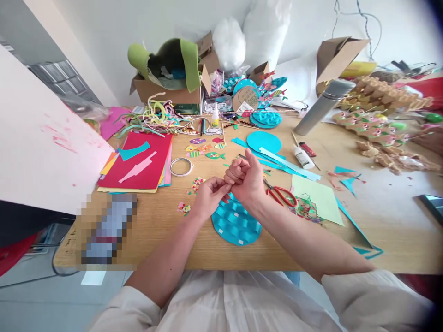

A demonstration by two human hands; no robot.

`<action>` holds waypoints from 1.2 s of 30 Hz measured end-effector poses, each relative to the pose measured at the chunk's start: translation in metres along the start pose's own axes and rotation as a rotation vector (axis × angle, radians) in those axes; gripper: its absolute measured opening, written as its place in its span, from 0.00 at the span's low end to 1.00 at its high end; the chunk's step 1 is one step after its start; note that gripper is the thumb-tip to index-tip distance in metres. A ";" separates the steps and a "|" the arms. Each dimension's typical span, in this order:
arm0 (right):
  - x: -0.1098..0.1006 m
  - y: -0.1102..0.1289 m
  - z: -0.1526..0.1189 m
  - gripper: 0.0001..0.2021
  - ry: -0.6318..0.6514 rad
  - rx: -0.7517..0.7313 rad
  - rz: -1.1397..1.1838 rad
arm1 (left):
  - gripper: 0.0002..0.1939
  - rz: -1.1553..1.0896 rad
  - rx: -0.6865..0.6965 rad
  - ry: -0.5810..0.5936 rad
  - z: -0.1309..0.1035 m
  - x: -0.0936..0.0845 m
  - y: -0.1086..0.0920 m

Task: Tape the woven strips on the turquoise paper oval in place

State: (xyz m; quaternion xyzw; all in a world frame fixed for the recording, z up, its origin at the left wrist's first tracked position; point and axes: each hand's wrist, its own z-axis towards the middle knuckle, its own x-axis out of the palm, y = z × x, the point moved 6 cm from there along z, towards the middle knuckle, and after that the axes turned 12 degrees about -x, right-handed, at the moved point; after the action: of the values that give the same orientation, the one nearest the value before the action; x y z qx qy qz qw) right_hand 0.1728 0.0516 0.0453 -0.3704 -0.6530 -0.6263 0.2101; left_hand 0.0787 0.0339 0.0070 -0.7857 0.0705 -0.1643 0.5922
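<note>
Both hands meet above a round blue paper disc with a woven wavy surface and a few small white squares on it. The fingertips of my left hand are pinched together against the curled fingers of my right hand, whose thumb points up. Whatever lies between the fingertips is too small or hidden to make out. Beyond the hands lie several paper fish and a plain blue circle. Red-handled scissors rest to the right, and a roll of white tape sits to the left.
Coloured paper sheets and a phone-like blurred object are on the left. A grey tumbler, a white glue bottle and a pale green sheet are on the right. Cardboard boxes line the back.
</note>
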 end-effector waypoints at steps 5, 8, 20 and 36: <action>-0.010 0.011 -0.004 0.24 0.050 -0.095 -0.073 | 0.16 0.112 -0.015 0.051 -0.001 0.003 0.004; -0.022 0.033 0.000 0.23 0.066 -0.201 -0.177 | 0.12 0.206 -0.008 0.050 0.000 0.002 0.005; -0.005 0.060 -0.061 0.10 0.968 -0.826 -1.810 | 0.08 0.759 0.220 -0.082 -0.013 0.008 -0.013; -0.084 0.082 -0.051 0.12 0.390 -0.271 -1.286 | 0.09 0.677 0.229 -0.196 -0.007 -0.005 -0.010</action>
State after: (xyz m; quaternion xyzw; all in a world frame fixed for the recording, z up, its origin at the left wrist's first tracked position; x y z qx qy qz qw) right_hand 0.2775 -0.0214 0.0443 0.1876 -0.6093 -0.7580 -0.1379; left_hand 0.0712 0.0320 0.0177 -0.6585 0.2504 0.1100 0.7011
